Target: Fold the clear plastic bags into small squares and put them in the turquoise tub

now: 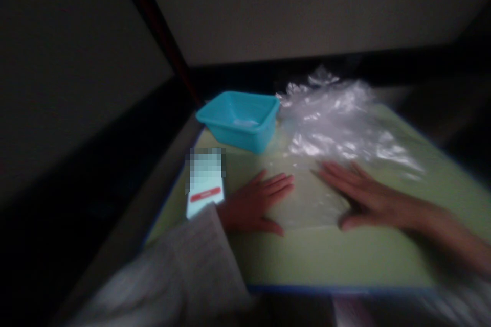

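Observation:
A clear plastic bag or sheet (307, 209) lies spread on the yellow-green table (307, 260), smooth near me and crumpled into a shiny heap farther back. My left hand (261, 202) rests flat at its left part, fingers stretched toward the right and thumb apart. On the right side, my right hand (362, 194) is over the plastic with fingers extended to the left and thumb spread; its outline is slightly blurred. Nothing is held in either hand. Whether the clear piece is a bag or a single sheet I cannot tell.
A turquoise plastic basin (264, 135) stands at the table's back left. Close to my left wrist lies a phone (205, 207) with a lit screen. The table has a blue edge (307, 290). Behind it rises a wall (307, 10), and the surroundings are dark.

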Available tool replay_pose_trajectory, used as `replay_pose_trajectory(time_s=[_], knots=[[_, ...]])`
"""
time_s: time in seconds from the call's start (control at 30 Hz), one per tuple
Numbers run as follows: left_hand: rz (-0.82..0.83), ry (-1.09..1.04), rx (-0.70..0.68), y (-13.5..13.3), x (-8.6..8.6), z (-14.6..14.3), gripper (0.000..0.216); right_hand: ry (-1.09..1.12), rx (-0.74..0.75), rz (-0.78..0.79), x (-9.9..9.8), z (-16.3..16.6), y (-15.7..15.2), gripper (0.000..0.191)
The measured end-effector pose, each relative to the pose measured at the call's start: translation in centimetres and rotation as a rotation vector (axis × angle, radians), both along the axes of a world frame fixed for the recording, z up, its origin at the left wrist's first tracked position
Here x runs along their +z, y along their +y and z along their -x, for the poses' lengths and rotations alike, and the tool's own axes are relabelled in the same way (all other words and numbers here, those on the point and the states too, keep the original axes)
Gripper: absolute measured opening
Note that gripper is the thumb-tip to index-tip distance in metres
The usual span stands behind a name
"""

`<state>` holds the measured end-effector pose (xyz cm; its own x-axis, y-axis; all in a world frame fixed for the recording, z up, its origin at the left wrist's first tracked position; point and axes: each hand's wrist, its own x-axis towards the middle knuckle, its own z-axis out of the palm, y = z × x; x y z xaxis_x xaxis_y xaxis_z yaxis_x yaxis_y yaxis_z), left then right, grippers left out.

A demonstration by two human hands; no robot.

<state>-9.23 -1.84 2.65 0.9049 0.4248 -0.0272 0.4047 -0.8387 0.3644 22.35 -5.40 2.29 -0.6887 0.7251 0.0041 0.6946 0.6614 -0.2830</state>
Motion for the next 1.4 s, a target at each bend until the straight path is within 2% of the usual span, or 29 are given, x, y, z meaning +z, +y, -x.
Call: replay_pose_trajectory(time_s=[0.2,0.43,0.57,0.7,1.13,1.4], knots=[[-0.027,0.002,-0.021,0.2,-0.3,0.0,0.086,-0.013,-0.01,0.002,0.3,-0.2,0.0,0.1],[-0.115,-0.013,-0.091,-0.3,0.4,-0.6,0.086,0.07,0.078,0.042,1.7,1.1,-0.2,0.093],[-0.11,-0.072,-0.184,-1.8,0.5,-1.6,0.085,0.13,0.084,-0.001,1.1,2.4,-0.4,0.086],[-0.08,-0.111,-0.253,-2.9,0.1,-2.3,0.085,0.1,0.078,-0.041,0.2,3.1,-0.5,0.082],[-0.069,-0.106,-0.249,-3.2,-0.4,-2.2,0.079,0.088,0.069,-0.029,-0.3,2.6,-0.1,0.091],[-0.066,-0.103,-0.26,-3.2,-0.4,-2.3,0.077,0.101,0.072,-0.003,0.5,1.8,0.0,0.09]])
